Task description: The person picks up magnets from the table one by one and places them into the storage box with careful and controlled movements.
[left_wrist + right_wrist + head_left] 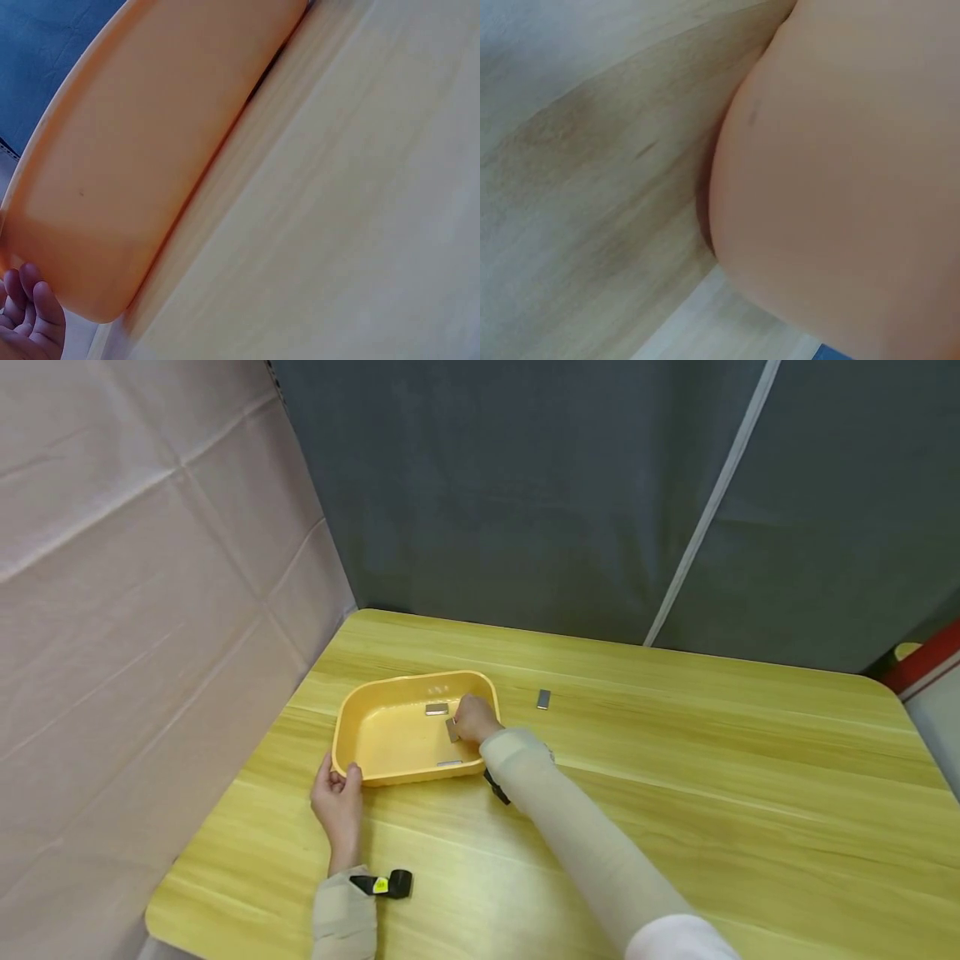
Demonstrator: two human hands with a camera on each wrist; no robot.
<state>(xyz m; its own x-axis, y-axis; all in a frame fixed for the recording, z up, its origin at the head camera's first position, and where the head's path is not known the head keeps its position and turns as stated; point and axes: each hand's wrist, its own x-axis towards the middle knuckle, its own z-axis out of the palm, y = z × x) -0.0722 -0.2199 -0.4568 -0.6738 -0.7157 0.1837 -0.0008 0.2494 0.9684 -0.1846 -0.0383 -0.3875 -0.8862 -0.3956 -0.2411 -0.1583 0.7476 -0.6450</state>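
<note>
A yellow plastic basin (382, 739) stands on the left part of the table in the head view. My left hand (339, 806) grips its near left corner, thumb over the rim; some of those fingers (46, 311) show beside the basin wall (135, 165) in the left wrist view. Inside the basin's right side, my right hand (476, 720) pinches a small grey rectangular block (452, 731), its fingertips partly hidden. Another such block (437, 709) lies by the far wall, and a third (450, 763) by the near wall. Only the basin's outer wall (840, 172) and table show in the right wrist view.
One more grey rectangular block (543, 699) lies on the wooden table (712, 777), right of the basin. A dark curtain (487, 502) hangs behind the table and a pale cloth (150, 610) along its left. A red and white object (930, 664) is at the far right edge.
</note>
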